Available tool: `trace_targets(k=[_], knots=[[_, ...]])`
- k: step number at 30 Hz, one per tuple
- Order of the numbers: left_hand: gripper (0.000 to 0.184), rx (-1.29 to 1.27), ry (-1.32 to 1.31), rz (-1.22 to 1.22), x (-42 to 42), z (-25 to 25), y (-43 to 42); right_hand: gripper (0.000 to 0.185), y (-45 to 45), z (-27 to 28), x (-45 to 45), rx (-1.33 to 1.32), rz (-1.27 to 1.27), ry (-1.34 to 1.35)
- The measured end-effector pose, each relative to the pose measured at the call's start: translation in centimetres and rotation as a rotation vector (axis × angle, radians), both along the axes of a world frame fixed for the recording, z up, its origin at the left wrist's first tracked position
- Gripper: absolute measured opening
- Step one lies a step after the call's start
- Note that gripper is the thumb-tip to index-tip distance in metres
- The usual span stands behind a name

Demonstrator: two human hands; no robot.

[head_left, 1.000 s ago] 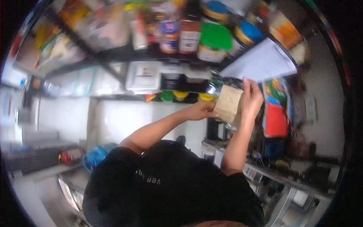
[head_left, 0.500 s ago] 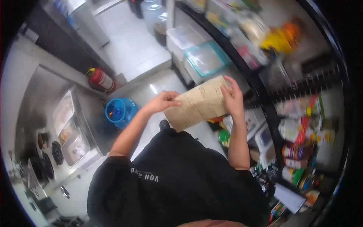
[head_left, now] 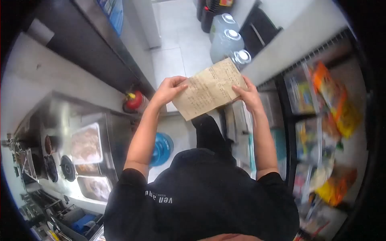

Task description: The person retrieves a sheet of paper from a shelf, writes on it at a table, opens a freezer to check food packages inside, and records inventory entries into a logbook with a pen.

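Note:
Between my two hands is a brown sheet of paper [head_left: 207, 90] covered in handwritten lines, tilted so its right end is higher. My left hand [head_left: 171, 91] pinches its left edge, thumb on top. On the right edge, my right hand [head_left: 247, 95] grips the sheet with the thumb over the writing and the fingers behind. The paper hangs in front of my body, above the floor and my outstretched leg [head_left: 211, 132].
Large clear water jugs [head_left: 227, 42] stand ahead. A red fire extinguisher [head_left: 136, 101] and a blue gas cylinder [head_left: 161, 149] are at left, beside a steel counter with food trays [head_left: 87, 143]. Shelving [head_left: 292, 132] with packaged goods lines the right side. A step edge crosses the floor.
I have stepped forward and turned right; the extinguisher and cylinder now sit nearer, and the jugs show fully. Both hands still hold the paper, its writing now clearer.

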State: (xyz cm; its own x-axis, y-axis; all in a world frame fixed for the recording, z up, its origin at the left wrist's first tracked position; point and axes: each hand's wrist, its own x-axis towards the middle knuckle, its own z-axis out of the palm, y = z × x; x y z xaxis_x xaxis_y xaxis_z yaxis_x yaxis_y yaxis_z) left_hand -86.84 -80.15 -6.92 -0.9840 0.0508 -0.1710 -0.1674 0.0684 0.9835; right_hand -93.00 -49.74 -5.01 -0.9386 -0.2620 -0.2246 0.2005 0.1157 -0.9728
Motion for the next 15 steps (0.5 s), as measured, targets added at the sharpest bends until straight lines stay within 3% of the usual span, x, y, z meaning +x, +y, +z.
trace_targets(k=[3, 5, 7, 9, 11, 12, 15], knots=[[0.03, -0.092, -0.105, -0.02, -10.2, 2.5, -3.9, 0.059, -3.7, -1.2, -14.3, -0.032, 0.005, 0.073], [0.026, -0.149, -0.194, 0.063, -17.1, 4.2, -5.6, 0.058, -6.6, 1.2, -22.5, -0.026, 0.081, -0.067], [0.02, -0.236, -0.276, 0.091, -21.1, 6.7, -6.9, 0.063, -9.0, 3.7, -27.2, -0.063, 0.087, -0.03], [0.017, -0.158, -0.262, 0.095, -26.0, 6.4, -8.0, 0.068, -10.0, 6.1, -31.0, -0.072, 0.076, -0.035], [0.018, 0.098, -0.137, 0.151, -30.1, 7.0, -8.5, 0.084, -11.3, 10.1, -33.3, -0.17, 0.079, 0.146], [0.019, 0.097, -0.109, 0.154, -31.7, 7.8, -8.3, 0.097, -11.7, 11.8, -34.6, -0.135, 0.124, 0.156], [0.017, 0.121, -0.116, 0.082, -36.2, 10.3, -7.9, 0.099, -12.2, 12.6, -39.0, -0.069, 0.156, 0.331]])
